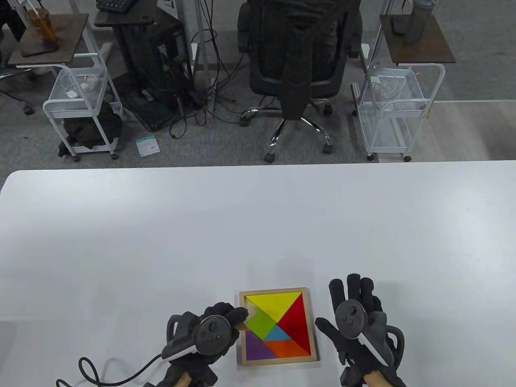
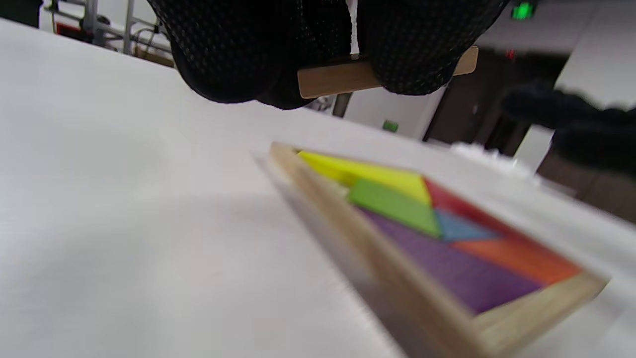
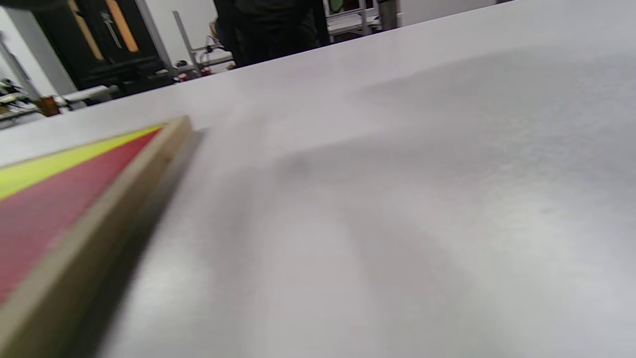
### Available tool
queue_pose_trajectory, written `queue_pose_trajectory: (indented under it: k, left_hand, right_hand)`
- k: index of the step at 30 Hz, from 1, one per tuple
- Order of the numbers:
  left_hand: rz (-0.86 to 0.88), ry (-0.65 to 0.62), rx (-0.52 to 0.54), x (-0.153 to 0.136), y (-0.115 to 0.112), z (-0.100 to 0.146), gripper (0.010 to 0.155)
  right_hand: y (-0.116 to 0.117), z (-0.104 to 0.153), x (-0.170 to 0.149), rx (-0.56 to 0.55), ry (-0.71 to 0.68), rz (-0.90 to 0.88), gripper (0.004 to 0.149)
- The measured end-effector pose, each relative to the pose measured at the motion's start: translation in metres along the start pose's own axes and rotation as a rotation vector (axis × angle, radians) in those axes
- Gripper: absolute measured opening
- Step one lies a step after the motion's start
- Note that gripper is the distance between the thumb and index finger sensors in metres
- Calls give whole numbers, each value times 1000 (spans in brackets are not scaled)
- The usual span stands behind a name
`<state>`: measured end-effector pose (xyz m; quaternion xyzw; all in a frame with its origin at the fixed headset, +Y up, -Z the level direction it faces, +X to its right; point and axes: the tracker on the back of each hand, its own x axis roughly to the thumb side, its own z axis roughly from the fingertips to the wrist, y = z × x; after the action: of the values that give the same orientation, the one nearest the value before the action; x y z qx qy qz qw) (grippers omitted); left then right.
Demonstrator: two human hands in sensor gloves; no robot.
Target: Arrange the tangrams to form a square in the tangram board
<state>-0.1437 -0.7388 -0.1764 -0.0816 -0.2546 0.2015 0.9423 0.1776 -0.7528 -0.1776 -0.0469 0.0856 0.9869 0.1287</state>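
Observation:
The wooden tangram board (image 1: 312,318) lies near the table's front edge, holding yellow (image 1: 276,303), red (image 1: 296,326), green (image 1: 262,324), blue (image 1: 277,334), orange (image 1: 288,348) and purple (image 1: 258,348) pieces. A small gap shows at its upper left. My left hand (image 1: 231,316) hovers at the board's left edge and pinches a plain wooden piece (image 2: 338,79) between its fingertips (image 2: 412,64), above the board (image 2: 348,233). My right hand (image 1: 354,310) lies flat with straight fingers on the table, just right of the board (image 3: 99,214).
A black cable (image 1: 117,371) trails from the left hand's tracker along the front edge. Beyond the table's far edge stand an office chair (image 1: 296,60) and white wire carts (image 1: 80,109).

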Motion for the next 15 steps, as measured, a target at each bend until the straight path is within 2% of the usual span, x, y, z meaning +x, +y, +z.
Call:
queue_pose_trajectory:
  k: [7, 12, 15]
  left_hand:
    - [563, -76, 115, -10, -3, 5, 52]
    - [892, -75, 104, -9, -17, 0, 52]
    - [983, -81, 70, -6, -25, -4, 52]
  right_hand:
    - [5, 22, 41, -39, -356, -259, 87]
    - [8, 31, 62, -47, -440, -417, 80]
    - [10, 30, 66, -29, -433, -500, 77]
